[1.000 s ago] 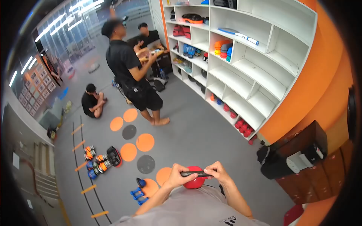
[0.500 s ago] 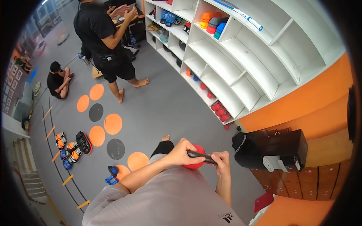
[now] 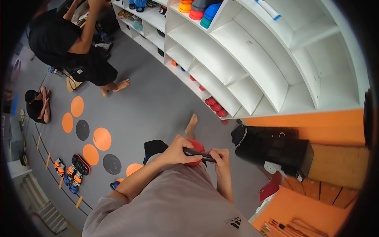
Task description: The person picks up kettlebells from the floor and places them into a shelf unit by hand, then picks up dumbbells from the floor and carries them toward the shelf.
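A red kettlebell (image 3: pixel 196 146) with a black handle hangs in front of my torso. My left hand (image 3: pixel 176 150) is closed around the left part of its handle, thumb lying along it. On the handle's right end, my right hand (image 3: pixel 220 158) is closed too. The kettlebell's underside is hidden by my hands and grey shirt. One bare foot (image 3: pixel 192 123) of mine shows on the floor beyond the kettlebell.
White shelving (image 3: pixel 225 59) runs along the right, with red dumbbells (image 3: pixel 216 106) low down. A black cabinet (image 3: pixel 276 152) stands at right. One person (image 3: pixel 75 43) stands upper left; another person (image 3: pixel 38 104) sits on the floor. Orange discs (image 3: pixel 102 139) and striking pads (image 3: pixel 81 164) lie left.
The view has swung, so the shelves and people appear farther left. My bare foot shows farther forward, with more of the leg visible. Both hands keep their hold on the kettlebell.
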### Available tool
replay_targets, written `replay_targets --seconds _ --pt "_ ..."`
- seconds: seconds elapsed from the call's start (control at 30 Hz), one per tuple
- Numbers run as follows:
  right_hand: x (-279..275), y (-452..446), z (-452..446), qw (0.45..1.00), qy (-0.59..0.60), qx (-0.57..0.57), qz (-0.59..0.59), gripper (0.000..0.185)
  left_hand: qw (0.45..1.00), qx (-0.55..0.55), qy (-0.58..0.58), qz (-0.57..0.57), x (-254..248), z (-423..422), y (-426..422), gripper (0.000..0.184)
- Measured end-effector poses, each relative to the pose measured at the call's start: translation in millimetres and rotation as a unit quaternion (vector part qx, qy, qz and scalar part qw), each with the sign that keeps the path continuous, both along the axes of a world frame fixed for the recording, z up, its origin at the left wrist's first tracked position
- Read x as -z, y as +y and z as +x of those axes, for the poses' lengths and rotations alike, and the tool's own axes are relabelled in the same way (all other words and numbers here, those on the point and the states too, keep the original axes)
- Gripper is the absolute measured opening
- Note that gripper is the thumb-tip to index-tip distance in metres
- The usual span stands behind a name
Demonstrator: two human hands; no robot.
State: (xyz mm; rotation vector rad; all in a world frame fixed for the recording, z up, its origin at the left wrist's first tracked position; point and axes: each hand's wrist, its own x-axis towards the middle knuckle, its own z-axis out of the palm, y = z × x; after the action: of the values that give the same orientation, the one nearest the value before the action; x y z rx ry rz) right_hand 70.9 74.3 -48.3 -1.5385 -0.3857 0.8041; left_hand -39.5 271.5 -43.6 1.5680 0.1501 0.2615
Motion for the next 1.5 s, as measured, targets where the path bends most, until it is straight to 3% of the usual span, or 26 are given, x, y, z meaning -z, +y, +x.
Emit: replay_targets --seconds 0.1,0.17,0.23,0.43,0.5,0.63,0.7,0.77,0.83,0.93,1.1,1.2,1.3,1.37,1.5 --pt "40.3 31.1 62.9 0.996 0.020 -0.032 -0.077 0.039 0.999 -0.027 0.027 -0.008 42.4 53.8 31.7 0.046" --pt "84.3 63.2 121.7 0.990 -0.027 -0.136 -0.031 0.026 0.998 -0.038 0.043 -0.027 97.7 85.3 50.4 0.039" --pt "141.9 93.8 165.6 0.985 0.002 -0.170 -0.036 0.025 0.998 -0.048 0.047 -0.021 138.5 113.5 72.5 0.035" --pt "326.7 166.2 253.8 0.958 0.092 -0.248 -0.110 0.023 0.971 -0.136 0.151 -0.126 319.6 181.9 122.0 0.037" --pt "394.0 189.4 271.8 0.946 0.109 -0.254 -0.168 0.024 0.976 -0.121 0.158 -0.094 398.9 196.7 145.8 0.038" --pt "547.6 234.5 279.9 0.971 -0.004 -0.194 -0.139 0.029 0.977 -0.117 0.124 -0.130 559.0 225.3 198.2 0.026" --pt "610.9 257.4 294.9 0.948 -0.075 -0.234 -0.201 0.028 0.987 -0.074 0.094 -0.107 643.8 239.7 223.9 0.026" --pt "675.4 282.7 303.3 0.952 -0.059 -0.190 -0.233 0.028 0.992 -0.057 0.063 -0.090 719.2 260.3 253.1 0.029" --pt "746.6 314.6 310.3 0.971 -0.026 -0.099 -0.215 0.028 0.991 0.010 0.132 -0.015 788.3 284.0 292.6 0.035" --pt "836.3 351.6 328.1 0.977 0.028 -0.058 -0.203 0.026 0.989 0.001 0.148 0.005 863.4 316.2 342.3 0.041" --pt "896.2 395.5 350.3 0.978 0.006 -0.056 -0.199 0.025 0.993 0.071 0.096 0.003 930.8 346.8 398.7 0.039" --pt "923.0 402.5 368.3 0.964 -0.065 -0.137 -0.219 0.027 0.994 0.094 0.042 0.020 964.6 361.0 407.9 0.037" --pt "934.7 398.7 375.5 0.968 -0.099 -0.156 -0.169 0.025 0.998 0.063 -0.020 0.023 966.5 366.8 406.9 0.037" --pt "940.7 395.5 378.2 0.966 -0.127 -0.196 -0.113 0.023 0.984 0.172 -0.004 0.047 967.5 364.4 410.9 0.037" --pt "940.2 395.6 385.4 0.949 -0.152 -0.260 -0.091 0.021 0.971 0.231 -0.035 0.049 975.3 365.2 420.1 0.038"
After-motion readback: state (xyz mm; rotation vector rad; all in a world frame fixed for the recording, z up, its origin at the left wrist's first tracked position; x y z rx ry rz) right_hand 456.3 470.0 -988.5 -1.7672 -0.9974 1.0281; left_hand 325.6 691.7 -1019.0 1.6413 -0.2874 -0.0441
